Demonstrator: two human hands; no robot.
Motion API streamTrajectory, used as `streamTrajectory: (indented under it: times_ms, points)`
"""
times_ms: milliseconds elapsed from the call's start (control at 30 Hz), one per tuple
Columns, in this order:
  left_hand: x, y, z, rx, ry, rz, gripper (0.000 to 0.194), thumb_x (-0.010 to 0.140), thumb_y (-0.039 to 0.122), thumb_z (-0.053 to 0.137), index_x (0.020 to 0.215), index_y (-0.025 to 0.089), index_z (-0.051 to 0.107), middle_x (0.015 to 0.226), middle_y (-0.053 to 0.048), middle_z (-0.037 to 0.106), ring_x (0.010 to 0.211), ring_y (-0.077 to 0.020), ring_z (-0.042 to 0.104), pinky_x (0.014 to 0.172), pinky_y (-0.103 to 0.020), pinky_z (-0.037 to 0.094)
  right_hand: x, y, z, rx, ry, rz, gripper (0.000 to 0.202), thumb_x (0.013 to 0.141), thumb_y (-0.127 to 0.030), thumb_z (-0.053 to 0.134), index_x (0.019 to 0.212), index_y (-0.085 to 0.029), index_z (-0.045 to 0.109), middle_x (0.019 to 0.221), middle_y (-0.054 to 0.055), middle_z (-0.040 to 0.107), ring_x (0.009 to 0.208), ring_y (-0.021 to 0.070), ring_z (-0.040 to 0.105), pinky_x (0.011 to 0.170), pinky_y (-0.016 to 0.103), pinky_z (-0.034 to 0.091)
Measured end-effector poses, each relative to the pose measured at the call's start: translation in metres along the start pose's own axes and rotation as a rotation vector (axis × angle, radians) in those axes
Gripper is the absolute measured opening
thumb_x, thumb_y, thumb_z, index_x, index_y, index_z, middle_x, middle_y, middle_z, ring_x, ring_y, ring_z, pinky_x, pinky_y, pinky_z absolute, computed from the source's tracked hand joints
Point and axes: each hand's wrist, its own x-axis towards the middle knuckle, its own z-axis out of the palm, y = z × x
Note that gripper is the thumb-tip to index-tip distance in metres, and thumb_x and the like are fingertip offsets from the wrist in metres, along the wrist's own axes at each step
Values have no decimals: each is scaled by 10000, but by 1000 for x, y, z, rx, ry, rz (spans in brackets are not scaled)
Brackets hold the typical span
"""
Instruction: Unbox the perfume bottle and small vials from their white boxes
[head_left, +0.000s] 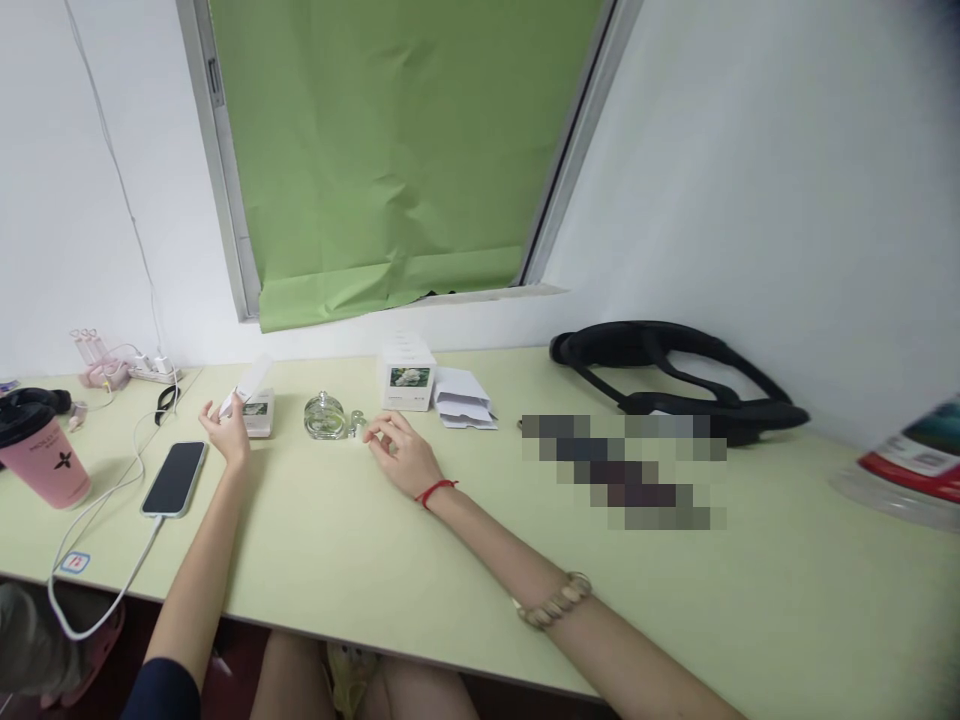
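Observation:
My left hand (226, 432) is closed around a white card-like piece (253, 381), which tilts up and to the right from my fingers. Just behind it stands a small white box (260, 413) with a flower picture, partly covered by the hand. A round clear glass bottle (324, 417) with pale green liquid sits upright between my hands. Right of the bottle is a small clear glass cap (356, 424). The curled fingertips of my right hand (405, 455) meet the cap's right edge, and their exact grip is hard to see.
White boxes (409, 385) stand in a row at the back, beside a folded white card (463, 400). To the left are a phone (175, 480) on a white cable and a pink cup (49, 460). A black frame-like object (675, 385) and a plastic container (911, 465) lie right.

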Motion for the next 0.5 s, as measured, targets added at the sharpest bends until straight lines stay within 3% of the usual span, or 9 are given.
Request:
streamTrajectory:
  times_ms: [100,500]
  points:
    - [2,1,0,-36,21,-32,537,728,470,659,1142,224,421,1124,-83,623,1021,-172,613,904,-288,424,0,0,0,3,0,-3,145,777,-170,471,706,-194,596,886,24,571,562,76,525,557,230,422]
    - [2,-6,0,116,-84,144,662,608,435,761,1141,250,417,1200,-81,592,1091,-195,583,928,-309,425,0,0,0,2,-6,12,142,779,-182,477,694,-193,589,879,24,568,558,75,523,540,228,413]
